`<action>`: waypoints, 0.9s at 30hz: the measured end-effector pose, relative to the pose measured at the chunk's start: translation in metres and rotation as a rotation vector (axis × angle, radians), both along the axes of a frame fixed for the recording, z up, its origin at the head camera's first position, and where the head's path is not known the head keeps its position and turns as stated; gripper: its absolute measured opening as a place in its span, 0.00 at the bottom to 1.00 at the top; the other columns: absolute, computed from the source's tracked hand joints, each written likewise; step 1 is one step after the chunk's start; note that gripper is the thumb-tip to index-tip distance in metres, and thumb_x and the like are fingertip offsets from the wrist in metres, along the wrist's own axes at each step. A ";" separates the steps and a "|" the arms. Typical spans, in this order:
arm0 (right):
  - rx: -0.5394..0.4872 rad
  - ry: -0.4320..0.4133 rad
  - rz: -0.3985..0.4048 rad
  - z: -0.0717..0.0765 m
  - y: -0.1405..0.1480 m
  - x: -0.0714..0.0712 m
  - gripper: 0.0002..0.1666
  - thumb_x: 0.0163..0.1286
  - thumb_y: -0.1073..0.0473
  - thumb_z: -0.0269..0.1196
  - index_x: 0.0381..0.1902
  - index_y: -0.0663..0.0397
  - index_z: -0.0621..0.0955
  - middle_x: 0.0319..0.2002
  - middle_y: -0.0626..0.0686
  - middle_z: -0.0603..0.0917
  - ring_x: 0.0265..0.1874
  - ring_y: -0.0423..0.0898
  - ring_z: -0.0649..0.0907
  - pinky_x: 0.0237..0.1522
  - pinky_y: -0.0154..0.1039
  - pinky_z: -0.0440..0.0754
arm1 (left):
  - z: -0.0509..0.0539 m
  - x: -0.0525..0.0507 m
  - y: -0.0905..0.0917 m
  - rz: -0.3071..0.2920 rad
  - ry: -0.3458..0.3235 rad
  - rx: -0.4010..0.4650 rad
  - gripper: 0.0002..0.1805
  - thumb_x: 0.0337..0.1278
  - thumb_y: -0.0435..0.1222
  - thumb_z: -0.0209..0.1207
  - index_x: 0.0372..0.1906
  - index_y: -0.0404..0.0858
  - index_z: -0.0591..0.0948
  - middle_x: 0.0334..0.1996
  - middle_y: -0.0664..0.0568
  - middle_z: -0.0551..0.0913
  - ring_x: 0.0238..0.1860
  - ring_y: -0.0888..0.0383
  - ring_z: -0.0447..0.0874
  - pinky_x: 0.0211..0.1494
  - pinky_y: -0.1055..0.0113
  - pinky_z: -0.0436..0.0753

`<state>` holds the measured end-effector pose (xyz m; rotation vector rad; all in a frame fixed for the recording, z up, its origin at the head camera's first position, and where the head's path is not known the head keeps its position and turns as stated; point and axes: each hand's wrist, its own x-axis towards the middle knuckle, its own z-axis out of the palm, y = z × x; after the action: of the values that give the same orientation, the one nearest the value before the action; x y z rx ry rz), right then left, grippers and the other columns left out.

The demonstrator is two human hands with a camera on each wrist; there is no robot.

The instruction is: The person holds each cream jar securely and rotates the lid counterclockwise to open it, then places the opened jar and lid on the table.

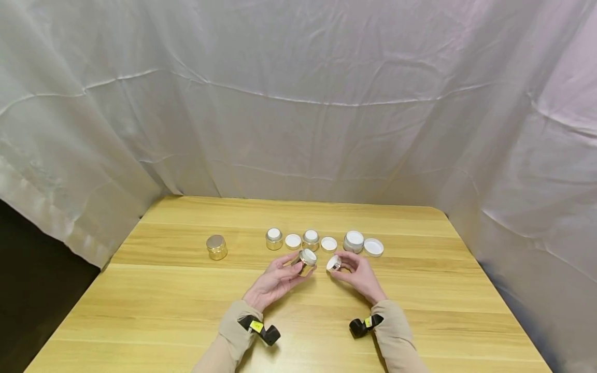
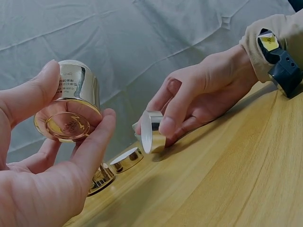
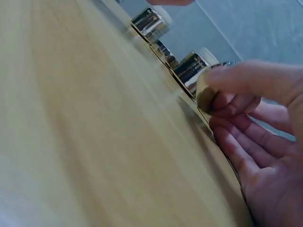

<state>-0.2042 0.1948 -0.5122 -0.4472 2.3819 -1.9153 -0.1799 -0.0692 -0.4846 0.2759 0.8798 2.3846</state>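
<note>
My left hand (image 1: 276, 280) holds a gold cosmetic jar (image 1: 305, 262) raised over the table, its lid off and its white top showing. In the left wrist view the shiny base of this jar (image 2: 69, 120) is tilted toward the camera, with thumb and fingers on its sides. To the right, my right hand (image 1: 358, 274) pinches a gold lid (image 1: 333, 263) whose white inside faces left. Jar and lid are apart. From the right wrist view, the lid (image 3: 207, 92) sits between thumb and fingers, partly hidden by the thumb.
Behind the hands stand two opened gold jars (image 1: 274, 239) and a wider silvery jar (image 1: 353, 242). Upturned lids (image 1: 293, 241) lie beside them on the wooden table (image 1: 168, 311). Farther left is a closed gold jar (image 1: 216, 247). A grey curtain (image 1: 298, 129) hangs behind.
</note>
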 end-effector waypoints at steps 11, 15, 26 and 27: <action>0.178 0.106 -0.135 0.006 -0.012 0.006 0.30 0.55 0.71 0.75 0.56 0.70 0.80 0.46 0.64 0.87 0.48 0.56 0.85 0.57 0.43 0.85 | -0.001 0.000 -0.001 -0.013 0.008 0.023 0.35 0.71 0.19 0.44 0.77 0.23 0.46 0.64 0.46 0.73 0.60 0.53 0.82 0.72 0.63 0.77; 0.237 0.138 -0.185 0.002 -0.012 0.005 0.28 0.53 0.68 0.76 0.53 0.65 0.82 0.42 0.60 0.87 0.43 0.50 0.84 0.55 0.43 0.84 | -0.001 0.000 -0.001 -0.015 0.011 0.020 0.35 0.71 0.19 0.44 0.77 0.23 0.46 0.64 0.46 0.73 0.60 0.53 0.82 0.72 0.63 0.77; 0.333 0.245 -0.241 -0.001 -0.013 0.005 0.22 0.48 0.70 0.76 0.44 0.64 0.85 0.44 0.61 0.88 0.51 0.59 0.84 0.61 0.51 0.80 | 0.001 0.001 0.000 0.000 0.018 -0.002 0.37 0.69 0.19 0.47 0.76 0.22 0.45 0.61 0.46 0.75 0.58 0.53 0.83 0.71 0.64 0.79; 0.353 0.245 -0.250 -0.002 -0.013 0.005 0.22 0.48 0.69 0.76 0.44 0.63 0.85 0.45 0.61 0.87 0.52 0.60 0.82 0.63 0.54 0.77 | 0.001 0.001 -0.001 0.002 0.017 -0.002 0.37 0.68 0.19 0.48 0.76 0.22 0.45 0.61 0.45 0.75 0.58 0.53 0.83 0.71 0.65 0.79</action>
<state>-0.1991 0.1817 -0.5137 -0.3940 2.9847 -1.5381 -0.1789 -0.0698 -0.4834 0.2946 0.8903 2.3861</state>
